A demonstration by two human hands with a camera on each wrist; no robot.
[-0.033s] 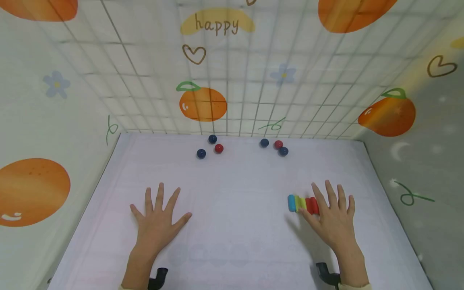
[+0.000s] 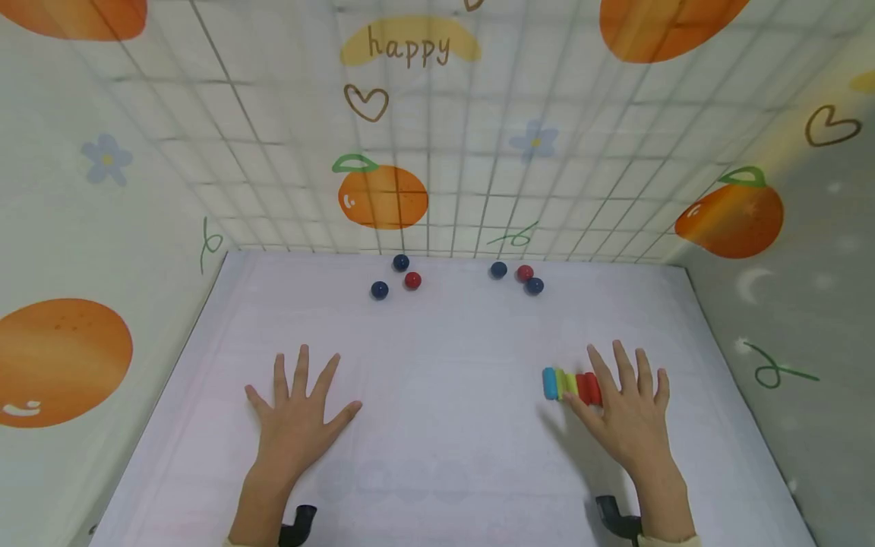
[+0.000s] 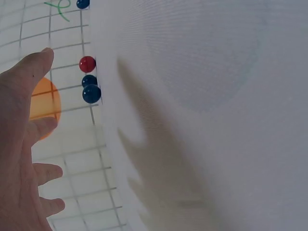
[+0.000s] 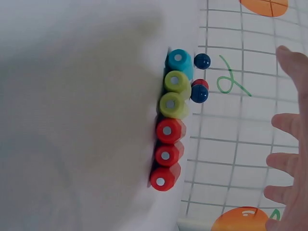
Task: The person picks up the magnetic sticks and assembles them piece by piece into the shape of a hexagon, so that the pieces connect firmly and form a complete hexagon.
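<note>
My left hand (image 2: 294,425) hovers over the left side of the white table, fingers spread and holding nothing; its shadow shows below it in the left wrist view. On the right, my right hand (image 2: 634,425) is likewise spread and empty. Its thumb and index finger overlap a row of short plastic rods in the head view. The right wrist view shows that row lying side by side: a blue rod (image 4: 178,58), two yellow-green rods (image 4: 172,104) and three red rods (image 4: 166,155), each with a round grey end. The hand is raised apart from them.
Toward the back, a left cluster has two dark blue balls (image 2: 379,290) and a red ball (image 2: 413,281). A similar right cluster has two dark blue balls (image 2: 499,270) and a red ball (image 2: 525,273). Printed cloth walls (image 2: 451,152) enclose the table (image 2: 444,456) at back and sides.
</note>
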